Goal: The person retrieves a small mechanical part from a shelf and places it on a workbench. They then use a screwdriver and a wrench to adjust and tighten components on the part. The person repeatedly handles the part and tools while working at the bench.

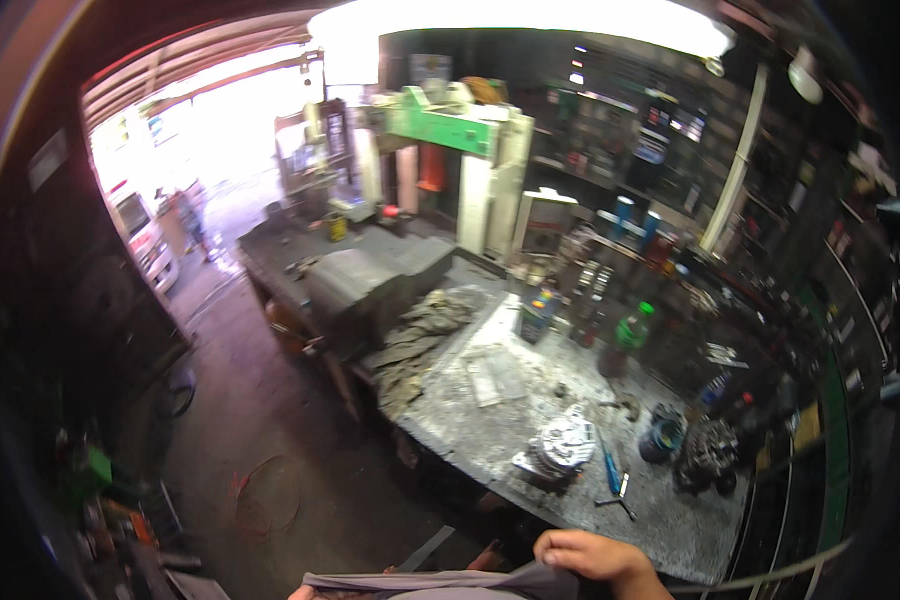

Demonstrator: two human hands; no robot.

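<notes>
My right hand (588, 556) is at the lower edge, its fingers curled closed on the grey shirt (450, 581) at my front. Only a sliver of my left hand (303, 593) shows at the shirt's other end; its fingers are hidden. On the metal workbench (450, 425) ahead of my right hand sits a silver alternator (562, 446). Beside it lie a blue-handled screwdriver (610, 468) and a dark three-armed wrench (618, 500). Farther right stand a dark cylindrical part (662, 436) and a second, darker alternator-like unit (707, 452). Neither hand touches these parts.
Dark crumpled cloths (420, 345) and a grey folded cover (365, 285) lie at the bench's left. A rectangular can (538, 314) and a green-capped bottle (634, 328) stand behind. Beyond is a green-and-white frame (440, 128). A cable coil (268, 495) lies on the floor.
</notes>
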